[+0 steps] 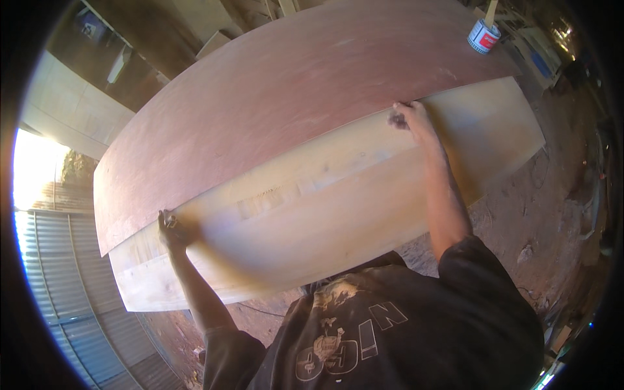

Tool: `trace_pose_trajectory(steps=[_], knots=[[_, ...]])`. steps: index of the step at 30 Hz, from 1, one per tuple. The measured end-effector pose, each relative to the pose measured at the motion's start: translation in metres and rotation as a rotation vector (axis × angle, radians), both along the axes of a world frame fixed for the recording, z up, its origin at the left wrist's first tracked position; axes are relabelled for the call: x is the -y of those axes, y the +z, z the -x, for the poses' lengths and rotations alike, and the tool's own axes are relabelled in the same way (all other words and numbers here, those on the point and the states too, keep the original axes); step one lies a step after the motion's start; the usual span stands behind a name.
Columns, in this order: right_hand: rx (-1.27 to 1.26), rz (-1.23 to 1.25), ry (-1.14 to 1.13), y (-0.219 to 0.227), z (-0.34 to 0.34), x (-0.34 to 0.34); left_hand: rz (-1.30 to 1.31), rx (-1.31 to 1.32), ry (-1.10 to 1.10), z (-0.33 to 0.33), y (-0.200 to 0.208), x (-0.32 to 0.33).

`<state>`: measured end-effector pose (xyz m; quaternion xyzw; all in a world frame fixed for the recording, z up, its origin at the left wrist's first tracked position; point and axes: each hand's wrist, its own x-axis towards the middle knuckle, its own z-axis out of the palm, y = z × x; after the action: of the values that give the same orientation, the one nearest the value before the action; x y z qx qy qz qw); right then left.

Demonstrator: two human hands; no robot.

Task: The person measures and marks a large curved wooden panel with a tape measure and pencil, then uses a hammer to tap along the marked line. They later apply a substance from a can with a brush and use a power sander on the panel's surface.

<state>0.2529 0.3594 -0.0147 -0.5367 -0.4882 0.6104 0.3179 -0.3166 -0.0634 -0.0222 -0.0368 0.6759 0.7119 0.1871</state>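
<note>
A long pale wooden board point(325, 214) lies in front of me, streaked with darker grain and a few rough patches. Along its far edge it meets a wide reddish-brown panel point(260, 97). My left hand point(172, 232) grips that edge near the board's left end, its fingers curled and partly in shadow. Farther right, my right hand point(411, 120) holds the same edge, with fingers bent over it; a dark patch shows under them. The board's near side comes close to my body.
A paint can point(483, 36) with a wooden stick in it stands on the panel's far right corner. Corrugated metal sheeting point(84, 279) rises at the left. Planks and clutter lie at the back. Dusty reddish ground point(520, 214) shows at the right.
</note>
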Motion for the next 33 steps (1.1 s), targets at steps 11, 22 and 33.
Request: trace_pose_trajectory(steps=[11, 22, 33], knots=[[1.051, -1.090, 0.090, -0.029, 0.066, 0.152, -0.094, -0.281, 0.084, -0.028, 0.002, -0.004], [0.542, -1.074, 0.702, -0.009, 0.074, 0.237, 0.281, -0.627, -0.092, 0.087, -0.063, 0.067], [0.887, -0.771, -0.012, -0.052, -0.104, 0.301, 0.669, -1.148, 0.012, 0.099, -0.058, 0.052]])
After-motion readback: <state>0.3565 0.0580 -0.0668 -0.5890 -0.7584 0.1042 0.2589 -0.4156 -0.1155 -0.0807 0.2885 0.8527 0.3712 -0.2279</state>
